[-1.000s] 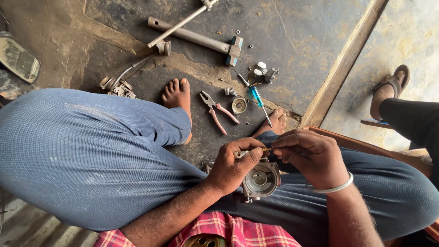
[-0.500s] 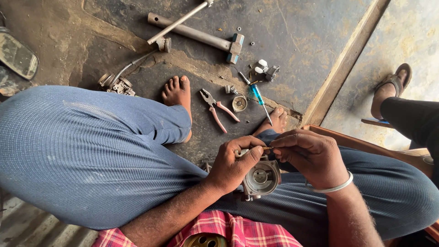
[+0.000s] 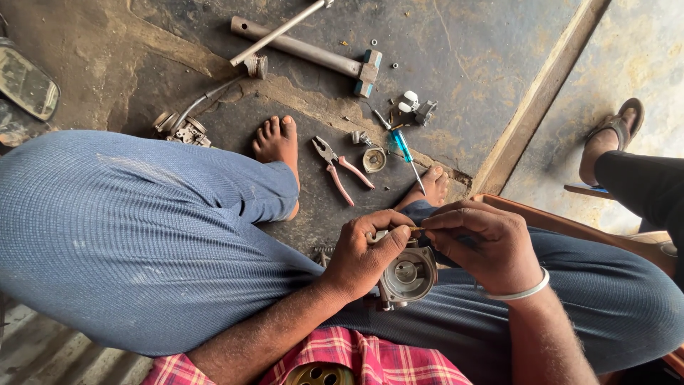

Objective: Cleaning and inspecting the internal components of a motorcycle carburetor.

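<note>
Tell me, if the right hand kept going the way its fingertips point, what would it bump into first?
Most likely the left hand's thumb: the right hand points left, pinching a small brass piece above the metal carburettor body. Depth is hard to judge.

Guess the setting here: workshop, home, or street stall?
Probably an informal repair workshop, worked on the floor. The left hand holds a small metal carburettor-like part while the right hand works at it; pliers, a screwdriver and a long metal tube tool lie on the grimy concrete floor.

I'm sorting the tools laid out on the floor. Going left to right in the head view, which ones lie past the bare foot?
Pink-handled pliers → small round metal cap → blue-handled screwdriver.
</note>
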